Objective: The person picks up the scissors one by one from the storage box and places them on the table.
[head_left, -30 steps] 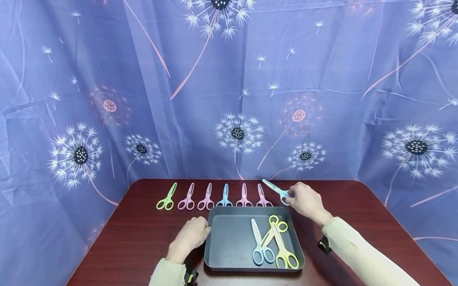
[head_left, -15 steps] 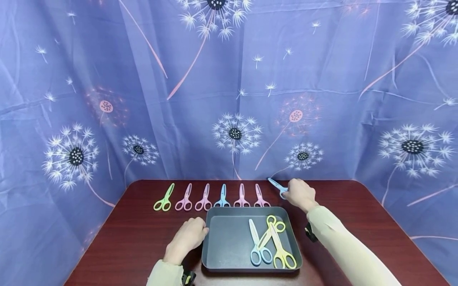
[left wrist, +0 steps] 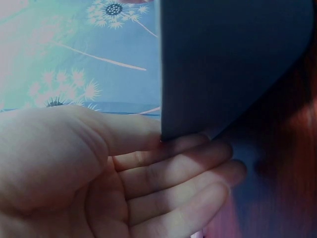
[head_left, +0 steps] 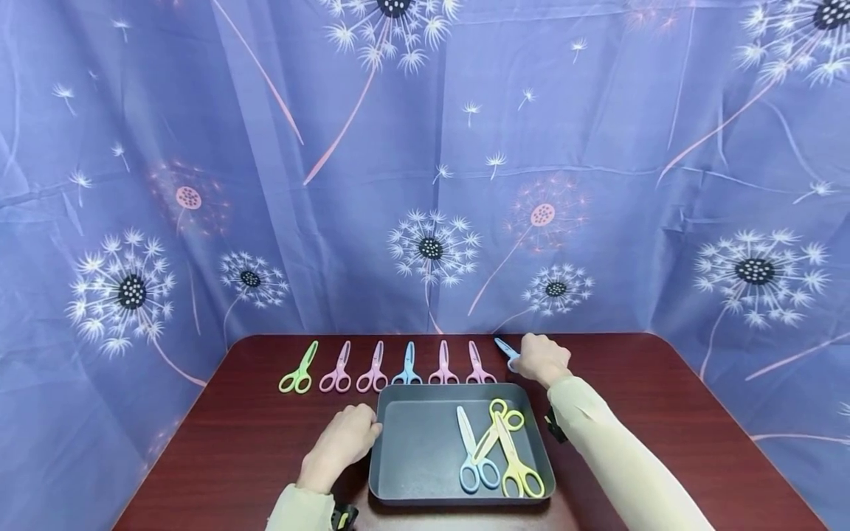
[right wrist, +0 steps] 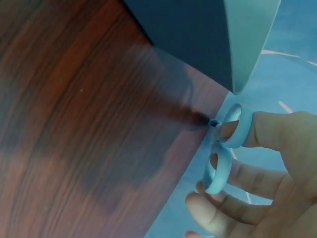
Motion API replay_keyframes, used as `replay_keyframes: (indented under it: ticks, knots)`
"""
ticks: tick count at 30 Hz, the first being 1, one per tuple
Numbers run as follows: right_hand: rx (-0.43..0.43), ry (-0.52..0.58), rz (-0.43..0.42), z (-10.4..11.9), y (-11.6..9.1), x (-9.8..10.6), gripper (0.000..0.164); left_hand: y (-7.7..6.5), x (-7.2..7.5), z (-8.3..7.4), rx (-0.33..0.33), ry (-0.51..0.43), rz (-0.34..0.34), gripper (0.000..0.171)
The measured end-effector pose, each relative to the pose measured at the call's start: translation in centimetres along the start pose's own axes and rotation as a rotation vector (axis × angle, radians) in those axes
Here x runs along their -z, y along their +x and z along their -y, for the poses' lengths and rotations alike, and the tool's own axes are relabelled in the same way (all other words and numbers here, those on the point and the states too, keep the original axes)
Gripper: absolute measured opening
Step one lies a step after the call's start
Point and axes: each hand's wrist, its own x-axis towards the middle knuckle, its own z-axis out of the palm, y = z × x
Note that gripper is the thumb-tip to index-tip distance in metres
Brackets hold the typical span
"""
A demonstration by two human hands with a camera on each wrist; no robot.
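My left hand pinches the left wall of a dark grey tray; in the left wrist view the thumb is on its rim and the fingers curl against its outer side. My right hand is past the tray's far right corner, holding light-blue scissors by the handles. In the right wrist view, thumb and finger are at the handle rings; the blades are hidden there. Inside the tray lie blue scissors and two yellow pairs, one crossing over the other.
Behind the tray stretches a row on the brown table: green scissors, blue scissors and several pink pairs, the rightmost pink scissors nearest my right hand. The tray hides some handles. A dandelion-patterned blue curtain hangs behind.
My right hand has moved left and slightly away from me with the blue scissors, then lowered them at the right end of the row. The left hand stays on the tray; the view shifted slightly.
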Motion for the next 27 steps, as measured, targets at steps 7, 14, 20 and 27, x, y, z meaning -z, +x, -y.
replay_keyframes:
  ticks: [7,14,20,27]
  knots:
    - [-0.026,-0.003,0.023,0.2,-0.1,-0.9,0.025,0.2,-0.3,0.2,0.017,-0.012,0.022,0.04]
    - [-0.037,-0.017,0.047,0.4,-0.4,-1.8,0.023,0.3,-0.4,0.2,0.01,-0.01,0.023,0.039]
    - [-0.057,-0.024,0.083,0.4,-0.7,-2.2,0.023,0.3,-0.4,0.0,0.015,-0.006,0.029,0.037]
    - [-0.065,-0.01,0.093,0.6,-0.5,-2.2,0.021,0.3,-0.4,0.1,0.031,0.013,0.029,0.037]
